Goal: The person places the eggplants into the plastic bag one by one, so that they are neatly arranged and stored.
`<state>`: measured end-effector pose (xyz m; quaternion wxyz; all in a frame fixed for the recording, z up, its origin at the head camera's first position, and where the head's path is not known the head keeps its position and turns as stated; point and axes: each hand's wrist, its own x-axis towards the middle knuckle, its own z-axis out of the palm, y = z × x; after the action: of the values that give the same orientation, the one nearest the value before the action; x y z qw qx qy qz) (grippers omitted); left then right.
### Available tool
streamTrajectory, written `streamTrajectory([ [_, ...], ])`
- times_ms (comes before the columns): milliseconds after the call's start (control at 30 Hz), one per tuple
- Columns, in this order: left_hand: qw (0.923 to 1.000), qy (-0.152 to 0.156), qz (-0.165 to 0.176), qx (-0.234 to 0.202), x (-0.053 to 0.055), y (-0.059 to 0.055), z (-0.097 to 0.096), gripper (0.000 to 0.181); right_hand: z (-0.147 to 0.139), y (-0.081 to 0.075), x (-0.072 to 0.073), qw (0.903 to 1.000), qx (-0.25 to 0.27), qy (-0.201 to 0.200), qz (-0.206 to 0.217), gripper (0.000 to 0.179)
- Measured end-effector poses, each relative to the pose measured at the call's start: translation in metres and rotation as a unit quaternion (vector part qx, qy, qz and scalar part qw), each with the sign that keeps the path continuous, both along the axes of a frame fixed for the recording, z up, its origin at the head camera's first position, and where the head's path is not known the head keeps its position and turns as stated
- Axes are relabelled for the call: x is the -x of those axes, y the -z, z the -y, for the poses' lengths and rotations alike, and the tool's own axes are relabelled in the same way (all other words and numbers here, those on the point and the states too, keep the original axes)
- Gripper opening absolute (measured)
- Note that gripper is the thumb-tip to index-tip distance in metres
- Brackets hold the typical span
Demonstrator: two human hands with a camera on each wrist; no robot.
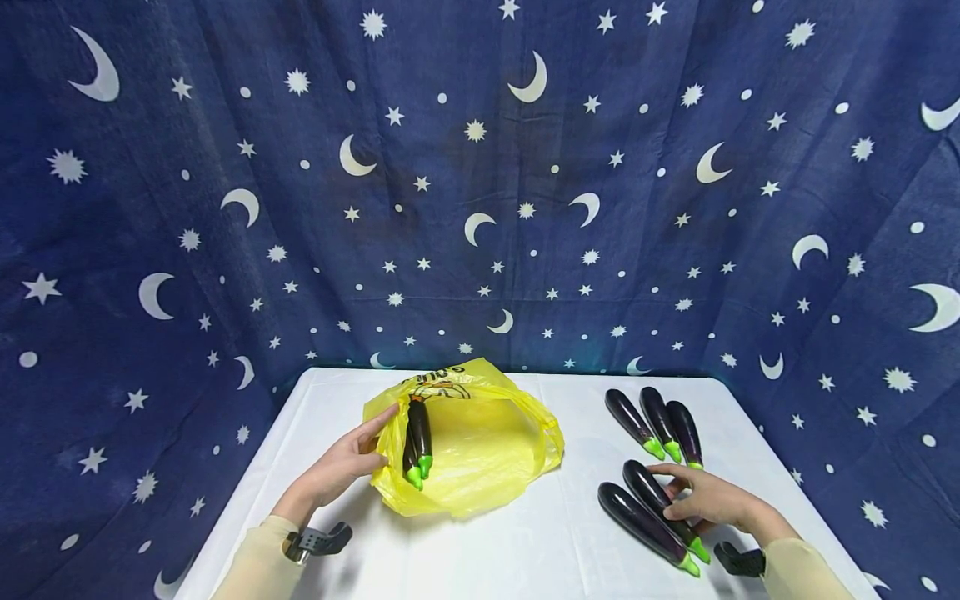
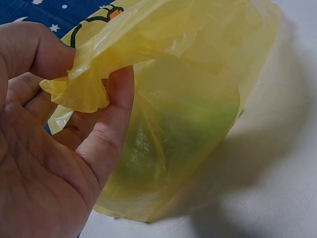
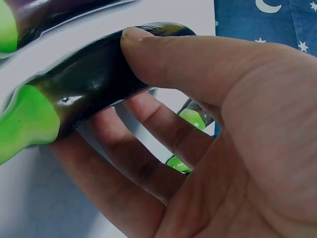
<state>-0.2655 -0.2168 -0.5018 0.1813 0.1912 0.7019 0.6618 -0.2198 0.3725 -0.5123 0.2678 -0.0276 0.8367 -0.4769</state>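
Note:
A yellow plastic bag (image 1: 480,450) lies on its side with its mouth facing the head camera. My left hand (image 1: 337,471) pinches the left edge of its mouth, and the left wrist view shows the bunched yellow film (image 2: 91,89) between thumb and fingers. Inside, against the bag's left wall, are dark eggplants (image 1: 422,433) with green stem ends. Over on the right, my right hand (image 1: 712,500) grips an eggplant (image 1: 651,487), thumb on top and fingers beneath in the right wrist view. Just to its left lies another eggplant (image 1: 641,523).
Farther back on the right lie three more eggplants (image 1: 632,417), side by side with stems toward me. Everything stands on a white-covered table (image 1: 517,550). A dark blue curtain (image 1: 480,250) with moons and stars hangs behind it and along both sides.

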Motion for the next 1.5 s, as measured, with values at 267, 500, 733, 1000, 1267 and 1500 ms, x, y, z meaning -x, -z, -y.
streamTrajectory([
  [267,1.0000,0.003,0.001,0.001,-0.0002,0.0004,0.0012,0.080,-0.0003,0.0013,0.0001,1.0000,0.000,0.005,-0.002,0.070],
  [500,1.0000,0.004,-0.002,-0.001,-0.0008,0.0010,0.0012,0.081,-0.0013,0.0014,0.0013,1.0000,0.002,0.000,0.000,0.072],
  [733,1.0000,-0.004,-0.003,0.005,-0.0002,0.0007,0.0013,0.081,-0.0008,0.0005,0.0035,0.9999,-0.015,-0.001,-0.001,0.072],
  [1000,1.0000,-0.002,-0.002,0.003,-0.0003,0.0002,0.0013,0.081,0.0006,-0.0019,0.0020,0.9998,-0.020,-0.006,-0.007,0.071],
  [1267,1.0000,0.002,0.001,0.001,-0.0002,0.0017,0.0006,0.080,0.0002,0.0009,0.0000,0.9998,-0.015,-0.008,-0.005,0.071],
  [1500,1.0000,0.003,-0.002,-0.001,-0.0002,0.0019,0.0003,0.080,0.0014,0.0007,-0.0017,1.0000,-0.009,-0.001,0.000,0.071],
])
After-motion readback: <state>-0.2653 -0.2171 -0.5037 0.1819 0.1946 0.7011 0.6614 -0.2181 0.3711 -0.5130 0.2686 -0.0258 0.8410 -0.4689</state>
